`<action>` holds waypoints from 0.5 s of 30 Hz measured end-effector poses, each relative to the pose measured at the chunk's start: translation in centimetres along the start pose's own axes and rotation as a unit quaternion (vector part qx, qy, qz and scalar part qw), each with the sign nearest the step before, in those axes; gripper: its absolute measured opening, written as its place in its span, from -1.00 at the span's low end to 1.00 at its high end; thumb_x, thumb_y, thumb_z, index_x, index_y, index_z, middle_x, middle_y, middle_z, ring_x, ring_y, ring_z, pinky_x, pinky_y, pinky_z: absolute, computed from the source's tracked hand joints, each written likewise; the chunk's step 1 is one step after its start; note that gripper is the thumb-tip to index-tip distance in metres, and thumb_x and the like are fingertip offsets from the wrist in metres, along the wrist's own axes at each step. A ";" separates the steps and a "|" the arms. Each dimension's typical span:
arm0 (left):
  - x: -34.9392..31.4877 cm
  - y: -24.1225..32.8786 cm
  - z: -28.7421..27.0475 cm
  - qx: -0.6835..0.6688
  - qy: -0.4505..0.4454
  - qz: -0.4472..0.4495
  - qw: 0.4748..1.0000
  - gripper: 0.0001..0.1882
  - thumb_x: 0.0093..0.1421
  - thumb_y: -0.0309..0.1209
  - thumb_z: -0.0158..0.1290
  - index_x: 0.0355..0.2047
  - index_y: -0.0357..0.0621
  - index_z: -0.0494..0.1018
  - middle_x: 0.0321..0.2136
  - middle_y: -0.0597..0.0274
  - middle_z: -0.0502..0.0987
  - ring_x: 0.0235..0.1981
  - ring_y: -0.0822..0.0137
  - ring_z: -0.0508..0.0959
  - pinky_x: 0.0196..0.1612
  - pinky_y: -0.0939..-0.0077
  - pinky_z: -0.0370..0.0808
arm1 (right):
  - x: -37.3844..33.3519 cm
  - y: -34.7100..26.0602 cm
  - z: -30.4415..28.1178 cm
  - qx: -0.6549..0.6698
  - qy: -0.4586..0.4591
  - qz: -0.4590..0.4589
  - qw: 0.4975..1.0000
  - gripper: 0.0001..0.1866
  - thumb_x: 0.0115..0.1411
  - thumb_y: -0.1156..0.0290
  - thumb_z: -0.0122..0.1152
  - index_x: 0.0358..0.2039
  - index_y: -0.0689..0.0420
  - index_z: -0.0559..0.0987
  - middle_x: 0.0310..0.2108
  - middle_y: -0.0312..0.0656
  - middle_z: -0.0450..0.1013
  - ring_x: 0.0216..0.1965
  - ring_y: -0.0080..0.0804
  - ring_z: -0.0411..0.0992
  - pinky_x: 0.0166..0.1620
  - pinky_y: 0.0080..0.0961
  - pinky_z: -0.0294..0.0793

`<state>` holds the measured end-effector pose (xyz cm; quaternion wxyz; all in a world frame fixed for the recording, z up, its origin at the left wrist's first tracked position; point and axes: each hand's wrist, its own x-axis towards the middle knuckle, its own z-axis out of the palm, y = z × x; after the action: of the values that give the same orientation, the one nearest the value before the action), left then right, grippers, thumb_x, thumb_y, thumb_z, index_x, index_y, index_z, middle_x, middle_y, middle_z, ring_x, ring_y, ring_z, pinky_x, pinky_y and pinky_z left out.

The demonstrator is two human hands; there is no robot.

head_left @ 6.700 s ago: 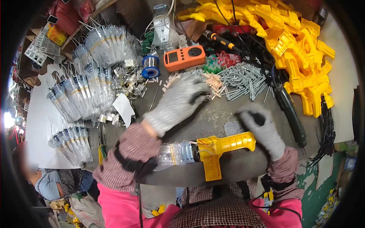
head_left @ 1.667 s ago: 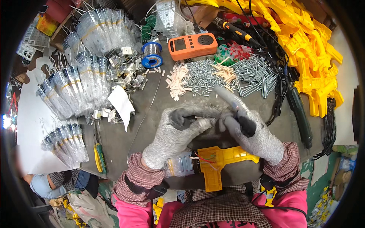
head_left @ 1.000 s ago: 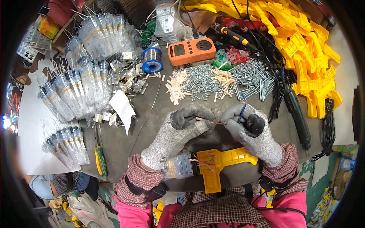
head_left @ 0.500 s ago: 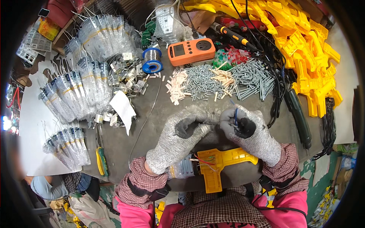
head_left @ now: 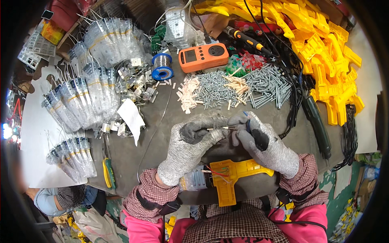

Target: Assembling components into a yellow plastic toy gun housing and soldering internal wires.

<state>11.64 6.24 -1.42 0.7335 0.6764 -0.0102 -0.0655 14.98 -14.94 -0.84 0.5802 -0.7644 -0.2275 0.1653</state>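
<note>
Together — left hand (head_left: 187, 141), right hand (head_left: 266, 141) holding wire (head_left: 248, 126)

Left hand (head_left: 191, 139) and right hand (head_left: 264, 141) pinch close together.

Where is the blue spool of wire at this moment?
In the head view, the blue spool is above and left of centre, between the small metal parts and the orange meter.

Printed lettering on the yellow-green pliers' handle (head_left: 108, 173)
</note>
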 end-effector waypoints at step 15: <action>-0.2 0.1 0.9 0.076 -0.060 0.065 0.993 -0.81 0.19 -0.60 0.20 -0.16 -0.29 0.62 -0.25 0.16 0.62 -0.20 0.37 0.59 -0.07 0.47 0.50 | 0.1 0.1 -1.4 -0.135 -0.114 -0.066 0.982 -0.16 0.33 0.53 0.03 0.48 0.06 -0.19 -0.39 -0.14 0.46 -0.41 -0.35 0.43 -0.28 -0.41 0.46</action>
<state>11.38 5.40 -1.23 0.6806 0.7231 -0.1031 -0.0572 15.85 -16.06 -0.52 0.4512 -0.7953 -0.3623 0.1805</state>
